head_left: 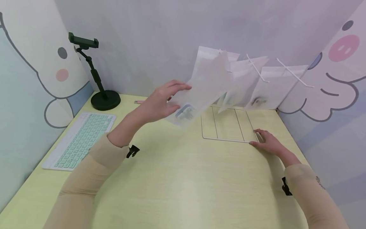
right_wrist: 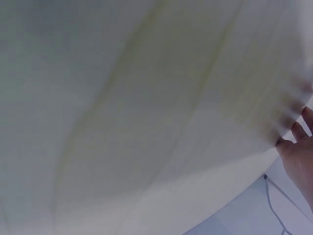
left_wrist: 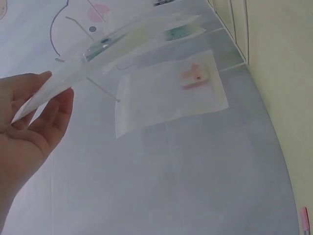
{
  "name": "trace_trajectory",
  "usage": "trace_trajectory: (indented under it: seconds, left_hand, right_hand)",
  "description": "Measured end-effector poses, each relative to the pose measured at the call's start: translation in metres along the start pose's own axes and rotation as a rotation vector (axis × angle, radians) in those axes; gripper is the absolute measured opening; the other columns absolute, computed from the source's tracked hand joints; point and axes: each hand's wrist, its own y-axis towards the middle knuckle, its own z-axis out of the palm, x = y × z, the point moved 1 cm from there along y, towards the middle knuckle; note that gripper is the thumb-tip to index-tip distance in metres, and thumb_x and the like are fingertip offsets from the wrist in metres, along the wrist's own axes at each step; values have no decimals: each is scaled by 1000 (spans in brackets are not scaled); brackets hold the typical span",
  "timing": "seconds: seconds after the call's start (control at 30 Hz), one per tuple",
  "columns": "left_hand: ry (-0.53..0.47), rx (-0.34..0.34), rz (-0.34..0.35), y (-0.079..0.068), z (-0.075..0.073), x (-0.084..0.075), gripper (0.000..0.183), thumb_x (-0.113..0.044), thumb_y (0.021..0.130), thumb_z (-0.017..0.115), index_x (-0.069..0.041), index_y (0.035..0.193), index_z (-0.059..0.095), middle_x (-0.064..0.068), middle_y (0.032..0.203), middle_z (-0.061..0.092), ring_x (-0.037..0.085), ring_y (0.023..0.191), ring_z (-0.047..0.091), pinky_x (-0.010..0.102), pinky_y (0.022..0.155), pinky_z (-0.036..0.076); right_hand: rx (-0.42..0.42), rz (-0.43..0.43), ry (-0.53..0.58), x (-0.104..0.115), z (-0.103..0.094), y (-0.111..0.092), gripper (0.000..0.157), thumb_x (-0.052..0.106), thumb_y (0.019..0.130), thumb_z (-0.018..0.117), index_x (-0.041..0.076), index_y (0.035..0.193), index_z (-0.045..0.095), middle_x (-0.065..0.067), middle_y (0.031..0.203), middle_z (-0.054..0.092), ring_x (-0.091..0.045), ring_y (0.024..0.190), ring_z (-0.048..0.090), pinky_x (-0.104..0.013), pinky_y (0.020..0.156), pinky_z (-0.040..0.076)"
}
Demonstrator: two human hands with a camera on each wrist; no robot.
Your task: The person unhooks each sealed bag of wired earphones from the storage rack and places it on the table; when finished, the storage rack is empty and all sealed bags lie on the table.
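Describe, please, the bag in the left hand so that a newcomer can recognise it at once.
Find the white wire rack at the back of the pale table; translucent bags hang there. At its left side, the left hand holds one bag at a slant. Unlike its neighbours, this bag is in a hand, with a blue-and-white item near its lower end.

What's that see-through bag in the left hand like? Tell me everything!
It's a cloudy whitish, see-through bag, flat, looking like thin plastic. A small white and blue thing shows through near its lower end; I can't tell what. The person's left hand pinches its edge between thumb and fingers. It slants above the pale yellow table, its upper end near the thin white hooks. Whether a hook touches it is unclear.
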Motion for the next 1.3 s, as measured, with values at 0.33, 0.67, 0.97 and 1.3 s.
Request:
trace_trajectory:
  seconds: [0.33,0.67,0.97,1.3]
  left_hand:
    - [18,-52,44,-3,-5,-5,58,12,78,65,-5,133,52,6,132,52,16,123,47,25,71,44]
    - [-1,-57,-24,-10,-8,-1,57,9,80,64,-9,133,52,4,133,52,14,105,48,24,66,41]
    - [-66,-24,-128,-33,-13,12,59,6,81,66,-12,134,51,4,133,50,16,110,49,31,77,49]
    - [-234,33,-393,-63,-14,39,60,3,84,65,-16,139,47,4,139,43,25,104,54,30,76,55]
  right_hand:
    - [-10,-8,12,-1,0,0,77,46,87,63,-2,140,34,-38,138,32,-54,126,29,-66,101,24]
    - [-4,-8,21,-2,0,0,78,45,87,64,-3,141,33,-38,141,28,-55,128,26,-66,102,22]
    - [-17,-20,21,-2,1,-3,77,43,87,64,-5,139,34,-39,140,29,-55,127,27,-66,102,22]
    - [-20,-19,18,1,1,-3,77,43,87,64,-4,140,33,-38,140,29,-55,127,27,-67,102,22]
